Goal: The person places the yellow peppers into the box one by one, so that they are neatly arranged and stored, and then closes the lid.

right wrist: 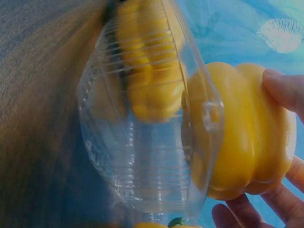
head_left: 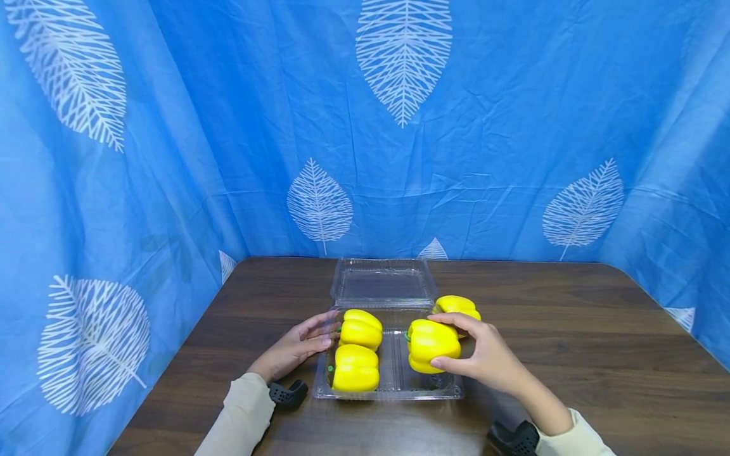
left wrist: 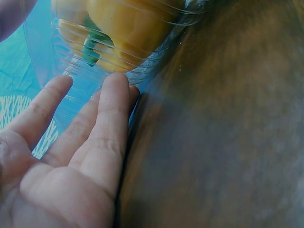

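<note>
A clear plastic clamshell box [head_left: 393, 367] lies with its lid folded back on the table. Two yellow bell peppers, a rear one [head_left: 361, 330] and a front one [head_left: 356, 368], sit in its left half. My right hand [head_left: 490, 354] grips a third yellow bell pepper [right wrist: 237, 133] between thumb and fingers, over the box's right half. Behind that hand another yellow bell pepper [head_left: 458, 306] stands outside the box, partly hidden. At the box's left side is my left hand [head_left: 299, 345], fingers extended, fingertips [left wrist: 115, 83] right at the ribbed plastic wall.
The transparent lid [head_left: 383, 282] lies towards the back of the dark wooden table [head_left: 570, 342]. Blue curtains [head_left: 485, 139] with white leaf prints hang behind and on both sides. Black wrist bands [head_left: 289, 394] sit on both wrists.
</note>
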Tool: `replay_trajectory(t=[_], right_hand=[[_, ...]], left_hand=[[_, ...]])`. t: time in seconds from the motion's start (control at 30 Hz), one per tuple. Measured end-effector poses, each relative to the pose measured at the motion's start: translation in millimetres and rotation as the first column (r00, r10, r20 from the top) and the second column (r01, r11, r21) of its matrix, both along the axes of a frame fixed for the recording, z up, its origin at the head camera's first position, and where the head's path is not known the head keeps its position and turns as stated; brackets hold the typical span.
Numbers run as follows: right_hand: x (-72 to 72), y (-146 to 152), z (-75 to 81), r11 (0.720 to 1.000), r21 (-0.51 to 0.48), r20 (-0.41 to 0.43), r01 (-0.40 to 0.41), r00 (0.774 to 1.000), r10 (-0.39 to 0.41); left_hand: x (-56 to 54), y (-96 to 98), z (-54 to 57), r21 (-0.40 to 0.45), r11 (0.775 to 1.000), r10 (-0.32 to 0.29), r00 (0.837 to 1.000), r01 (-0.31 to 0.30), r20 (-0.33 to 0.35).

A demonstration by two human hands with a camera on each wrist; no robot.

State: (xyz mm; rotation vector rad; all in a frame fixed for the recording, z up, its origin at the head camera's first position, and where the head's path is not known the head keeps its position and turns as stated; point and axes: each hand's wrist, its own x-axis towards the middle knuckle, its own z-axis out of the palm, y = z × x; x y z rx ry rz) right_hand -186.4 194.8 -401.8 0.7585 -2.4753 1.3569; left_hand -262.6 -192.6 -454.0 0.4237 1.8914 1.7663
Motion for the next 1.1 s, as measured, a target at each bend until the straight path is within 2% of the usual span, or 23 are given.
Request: replay_trajectory(t=[0.33,0.93,1.1], right_hand=[[0.9,-5.3,-3.5,1.0,0.005,0.078,-0.03,0.997,0.029],[2.8,-14.9,-16.3,0.995,-0.023,0.097,-0.098,0.99,0.1],[2.6,-16.5,-20.9,0.995,0.007,0.066,-0.098,0.993,0.098]], left_hand=[[0.0,0.4,0.1,0.001,1.0,-0.005,1.0,0.005,-0.002],[-0.2,0.0,-0.8,0.001,1.0,-0.01,1.0,0.01,-0.003],[0.0,-1.2,-1.5,0.005,1.0,-0.015,1.0,0.015,-0.004]])
